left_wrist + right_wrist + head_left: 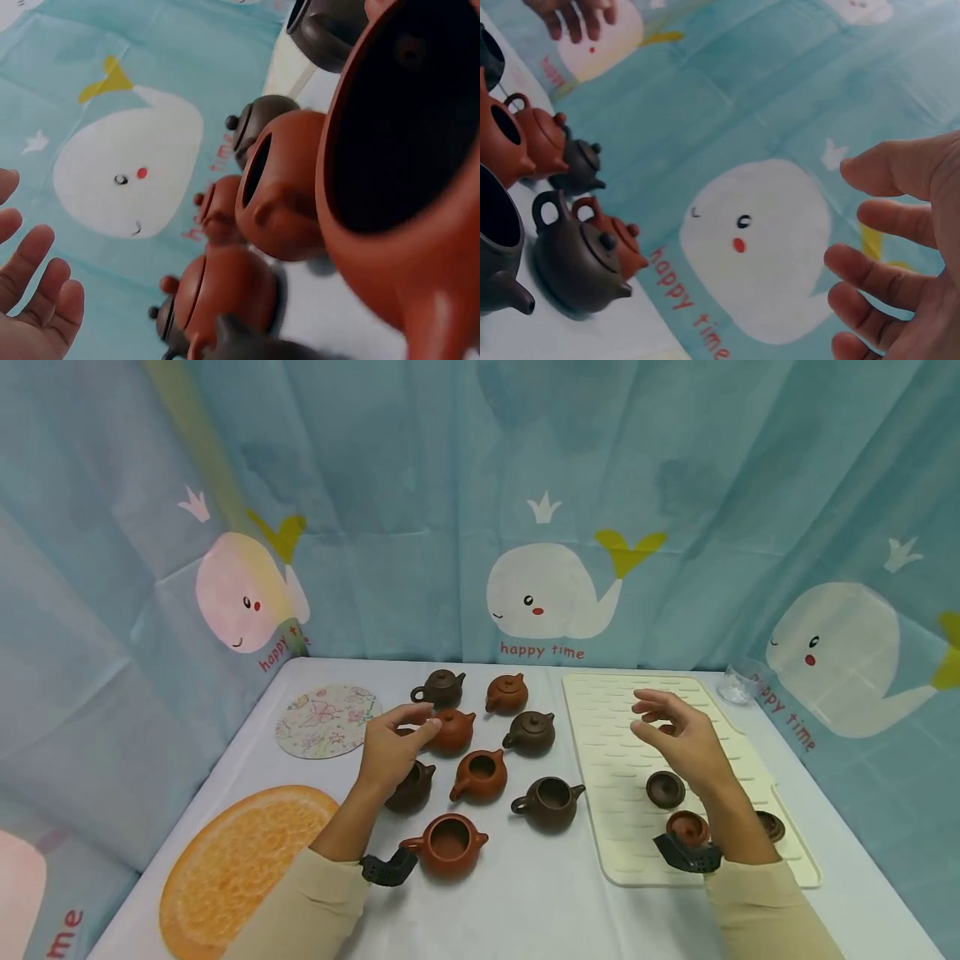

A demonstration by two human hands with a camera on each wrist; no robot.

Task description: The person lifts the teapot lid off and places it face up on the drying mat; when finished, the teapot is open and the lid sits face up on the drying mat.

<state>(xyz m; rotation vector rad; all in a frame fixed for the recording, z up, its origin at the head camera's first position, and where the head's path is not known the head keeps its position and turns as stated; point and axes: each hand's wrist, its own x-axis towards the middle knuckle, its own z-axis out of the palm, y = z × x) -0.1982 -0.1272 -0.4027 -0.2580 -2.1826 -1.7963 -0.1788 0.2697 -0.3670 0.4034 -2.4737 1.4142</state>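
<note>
Empty, fingers parted, the left hand masks the nine-o'clock edge of a lidded red teapot, while the right hand, likewise empty, hangs over the three-o'clock tray, its wrist part-hiding a dark lid.

We saw the left hand at the lower left, fingers spread and slightly bent, against a blue curtain printed with a white whale. A lidless red pot loomed largest at the right, a small hole showing inside. Beyond it we made out a smaller open red pot, then lidded ones, two red and two dark. Another dark pot was cut off at the top.
</note>
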